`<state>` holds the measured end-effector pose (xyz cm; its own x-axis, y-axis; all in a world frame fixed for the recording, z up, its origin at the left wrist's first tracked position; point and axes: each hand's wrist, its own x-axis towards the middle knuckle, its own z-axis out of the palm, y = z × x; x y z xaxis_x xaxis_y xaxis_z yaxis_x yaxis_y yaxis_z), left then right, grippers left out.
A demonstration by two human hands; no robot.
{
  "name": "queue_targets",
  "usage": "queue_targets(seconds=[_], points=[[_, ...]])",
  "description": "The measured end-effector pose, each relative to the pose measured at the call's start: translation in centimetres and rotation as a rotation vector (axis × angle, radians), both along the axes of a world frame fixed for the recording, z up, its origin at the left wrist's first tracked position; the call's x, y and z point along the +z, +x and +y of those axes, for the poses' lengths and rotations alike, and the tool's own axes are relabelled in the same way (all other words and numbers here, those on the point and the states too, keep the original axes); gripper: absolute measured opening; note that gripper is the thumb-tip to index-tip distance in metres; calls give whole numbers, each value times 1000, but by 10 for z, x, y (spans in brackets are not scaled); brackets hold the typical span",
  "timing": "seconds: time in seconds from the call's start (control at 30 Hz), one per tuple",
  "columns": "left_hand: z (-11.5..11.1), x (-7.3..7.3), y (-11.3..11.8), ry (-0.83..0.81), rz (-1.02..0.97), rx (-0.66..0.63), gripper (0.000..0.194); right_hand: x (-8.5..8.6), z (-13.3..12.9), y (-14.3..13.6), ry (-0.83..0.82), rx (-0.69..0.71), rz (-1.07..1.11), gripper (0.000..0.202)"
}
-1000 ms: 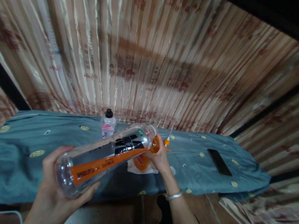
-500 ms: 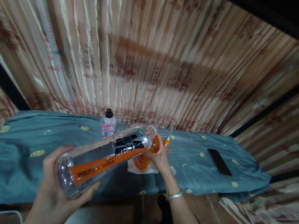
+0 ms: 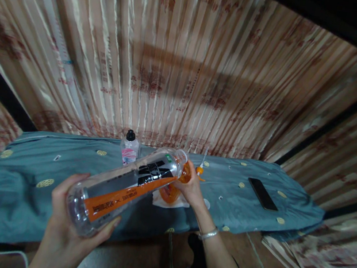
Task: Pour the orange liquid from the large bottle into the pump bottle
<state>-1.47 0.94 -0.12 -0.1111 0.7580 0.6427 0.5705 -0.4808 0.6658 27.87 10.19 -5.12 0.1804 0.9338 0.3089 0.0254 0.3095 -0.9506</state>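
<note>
In the head view, the person's left hand (image 3: pixel 68 220) was wrapped around the base end of a large, clear plastic bottle with an orange, black and silver label (image 3: pixel 123 186), which was held tilted above a blue-grey patterned fabric cover (image 3: pixel 74 158), its uncapped mouth at the upper right. The right hand (image 3: pixel 192 190) grasped the upper part of a translucent orange, rounded plastic bottle (image 3: pixel 169 194), just beside that mouth; whether the 2 bottles touched could not be told. The orange bottle, partly hidden, stood on a crumpled white cloth or tissue (image 3: pixel 157 200). Just beyond the right hand lay an orange pump head with a thin pale tube (image 3: pixel 199 171). A smaller clear bottle with a black cap and a pink-and-white label (image 3: pixel 129 150) stood upright behind the tilted bottle. A flat black rectangular phone (image 3: pixel 262 194) lay well to the right. A silver bracelet (image 3: pixel 208 234) circled the right wrist, and a pleated beige curtain with reddish prints (image 3: pixel 176 62) hung behind everything.
</note>
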Motion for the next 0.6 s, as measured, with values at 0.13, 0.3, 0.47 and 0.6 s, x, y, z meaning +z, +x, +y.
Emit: queue_targets(seconds=[0.13,0.3,0.47,0.6], points=[[-1,2,4,-13,-22,9,91,2,-1,-1,-3,-4,-4,87],[4,0,-1,32,16,-26,93,2,-1,-1,-9,13,3,90],[1,1,0,2,3,-29,92,2,-1,-1,-13,3,10,91],[0,1,3,2,-29,-4,90,1,0,0,-13,15,3,93]])
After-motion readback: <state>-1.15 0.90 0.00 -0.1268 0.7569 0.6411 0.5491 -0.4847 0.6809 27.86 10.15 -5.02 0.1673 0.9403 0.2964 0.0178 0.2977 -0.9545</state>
